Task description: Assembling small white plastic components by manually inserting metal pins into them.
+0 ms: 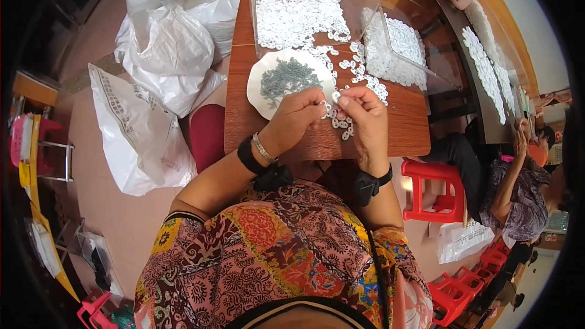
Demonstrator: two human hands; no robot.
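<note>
Over the near part of the brown table (402,128), my hands are raised close together. My left hand (295,116) pinches a small white plastic piece (324,107) between thumb and fingers; its shape is partly covered. In my right hand (367,116), thumb and forefinger grip a small white oval piece (336,95). Just left of my hands is a cream scalloped plate (257,97) heaped with thin grey-green parts (287,78). Loose white oval pieces with holes (345,123) lie beneath and between my hands. A large heap of similar pieces (301,18) spreads beyond the plate.
Another white heap (396,52) sits at the far right near clear panels (420,64) standing on the table. Full white sacks (161,45) crowd the left floor. A red stool (434,189) is right; a person (518,201) sits beyond, at a dark table (451,36).
</note>
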